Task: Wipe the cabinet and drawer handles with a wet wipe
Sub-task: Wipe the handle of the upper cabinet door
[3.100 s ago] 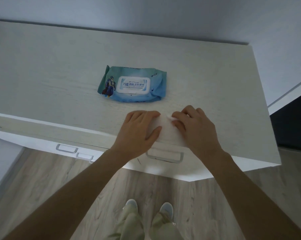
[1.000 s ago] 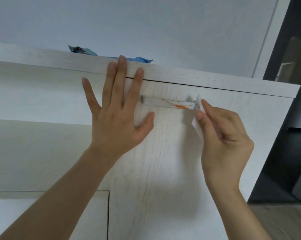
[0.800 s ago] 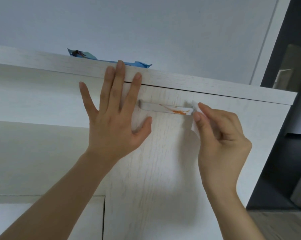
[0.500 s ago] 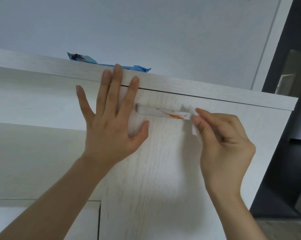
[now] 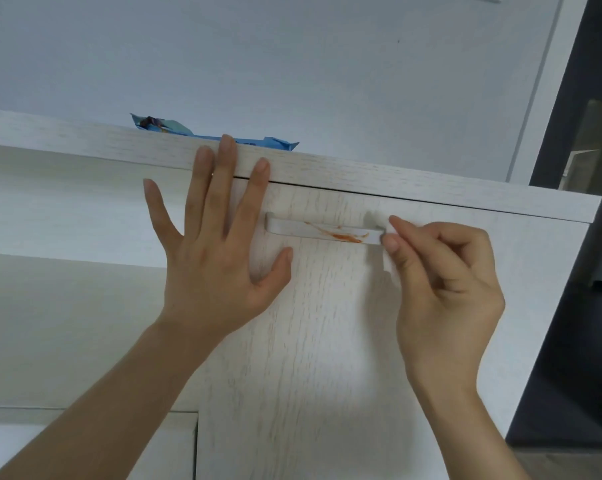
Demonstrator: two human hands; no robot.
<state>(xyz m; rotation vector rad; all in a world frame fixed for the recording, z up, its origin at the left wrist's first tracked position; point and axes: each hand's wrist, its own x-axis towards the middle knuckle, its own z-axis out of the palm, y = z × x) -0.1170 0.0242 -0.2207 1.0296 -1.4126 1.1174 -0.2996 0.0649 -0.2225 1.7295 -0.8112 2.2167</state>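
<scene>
A pale bar handle [image 5: 292,230] sits on the whitewashed wood drawer front [image 5: 310,323], with an orange smear along its right half. My right hand [image 5: 444,289] pinches a folded white wet wipe [image 5: 386,249] between thumb and forefinger at the handle's right end. My left hand [image 5: 216,244] lies flat with spread fingers on the drawer front left of the handle, its fingertips reaching the cabinet's top edge [image 5: 431,190].
A blue wet-wipe pack [image 5: 202,131] lies on the cabinet top, only its edge showing. A second front panel [image 5: 67,334] sits lower left. A dark doorway [image 5: 586,237] lies to the right, past the cabinet's corner.
Since 3.1 s ago my view dropped from the cabinet top to its front. In the last second both hands stayed nearly put, the wipe remaining at the handle's right end.
</scene>
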